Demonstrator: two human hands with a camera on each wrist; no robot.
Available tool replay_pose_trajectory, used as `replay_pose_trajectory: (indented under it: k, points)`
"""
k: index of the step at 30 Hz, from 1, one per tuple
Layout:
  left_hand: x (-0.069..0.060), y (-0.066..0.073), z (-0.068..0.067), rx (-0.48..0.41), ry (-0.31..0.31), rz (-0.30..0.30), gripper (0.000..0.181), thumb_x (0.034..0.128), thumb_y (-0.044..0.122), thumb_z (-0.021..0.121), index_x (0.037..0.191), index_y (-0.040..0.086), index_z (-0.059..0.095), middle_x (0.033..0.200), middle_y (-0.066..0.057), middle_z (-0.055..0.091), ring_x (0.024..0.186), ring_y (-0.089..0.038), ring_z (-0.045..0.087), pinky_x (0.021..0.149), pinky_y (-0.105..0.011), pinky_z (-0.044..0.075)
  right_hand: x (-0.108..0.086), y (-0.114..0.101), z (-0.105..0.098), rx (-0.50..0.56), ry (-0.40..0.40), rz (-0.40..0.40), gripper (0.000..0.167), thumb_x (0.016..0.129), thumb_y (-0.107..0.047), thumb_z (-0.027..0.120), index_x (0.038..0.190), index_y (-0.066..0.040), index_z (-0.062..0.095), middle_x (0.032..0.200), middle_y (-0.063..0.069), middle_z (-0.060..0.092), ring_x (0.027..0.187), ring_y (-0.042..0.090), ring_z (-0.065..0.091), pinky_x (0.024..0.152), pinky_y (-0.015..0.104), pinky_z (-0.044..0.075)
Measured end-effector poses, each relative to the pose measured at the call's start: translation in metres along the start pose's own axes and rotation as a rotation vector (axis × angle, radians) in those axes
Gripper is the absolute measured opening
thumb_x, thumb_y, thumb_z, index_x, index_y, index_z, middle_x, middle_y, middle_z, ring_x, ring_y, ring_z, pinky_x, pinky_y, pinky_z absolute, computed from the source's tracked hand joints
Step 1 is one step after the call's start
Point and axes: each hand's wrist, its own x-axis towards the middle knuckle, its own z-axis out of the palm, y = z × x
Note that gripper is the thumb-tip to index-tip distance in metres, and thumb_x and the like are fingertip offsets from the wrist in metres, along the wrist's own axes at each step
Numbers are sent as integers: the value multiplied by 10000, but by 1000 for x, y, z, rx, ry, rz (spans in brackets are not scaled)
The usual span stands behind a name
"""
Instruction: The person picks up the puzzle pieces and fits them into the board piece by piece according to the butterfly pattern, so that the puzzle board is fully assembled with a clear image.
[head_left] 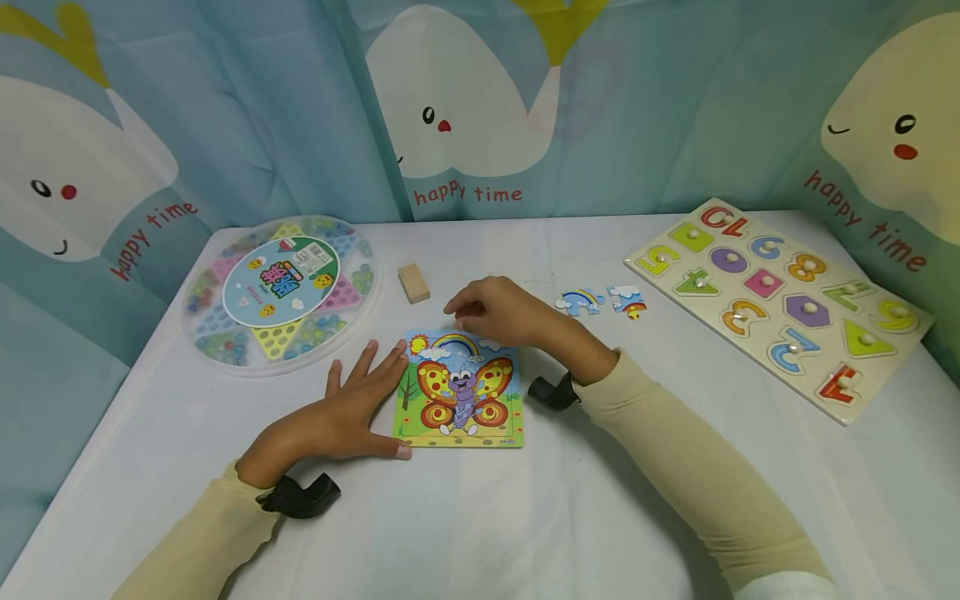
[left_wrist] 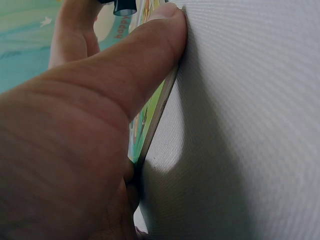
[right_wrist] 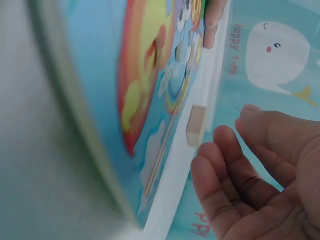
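Note:
A square butterfly puzzle (head_left: 461,392) lies flat on the table. My left hand (head_left: 345,412) spreads beside its left edge, fingertips at the upper left side and thumb at the lower left corner. In the left wrist view the thumb (left_wrist: 145,55) lies along the edge of the board (left_wrist: 150,117). Just above the puzzle's top edge is my right hand (head_left: 498,312), its fingers loosely bent. From the right wrist, that hand (right_wrist: 255,175) shows nothing between thumb and fingers. Two loose jigsaw pieces, a rainbow one (head_left: 579,302) and a cloud one (head_left: 627,301), lie right of it.
A small wooden block (head_left: 413,283) lies behind the puzzle. At the back left is a round transparent case (head_left: 281,296) of coloured beads. A wooden number-and-shape board (head_left: 780,308) lies at the right. A whale-print curtain (head_left: 637,125) hangs behind the table (head_left: 450,525).

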Motion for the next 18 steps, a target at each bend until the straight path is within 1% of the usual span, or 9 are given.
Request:
replay_pose_trajectory:
  k: [6, 12, 18]
  points:
    - [-1, -1, 0, -5, 2, 5, 1170, 732, 548, 789, 1571, 100, 109, 1630, 4, -50, 1442, -306, -207, 1028, -658, -186, -7, 6, -8, 28, 22, 47, 239, 942, -55, 625, 1165, 7, 687, 1069, 85, 683, 960, 190, 616, 829, 320, 509]
    - [-1, 0, 1, -4, 6, 1, 1165, 729, 542, 794, 1570, 102, 120, 1630, 3, -46, 1444, -306, -204, 1030, -659, -183, -12, 15, -14, 22, 55, 44, 230, 927, -40, 636, 1143, 16, 693, 1046, 88, 690, 926, 192, 623, 837, 341, 504]
    - [-1, 0, 0, -9, 7, 7, 1159, 732, 541, 792, 1569, 95, 126, 1631, 1, -46, 1444, -307, -202, 1027, -662, -184, -18, 27, -23, 32, 84, 68, 228, 926, -19, 626, 1141, 19, 693, 1048, 105, 695, 962, 216, 625, 866, 371, 494]
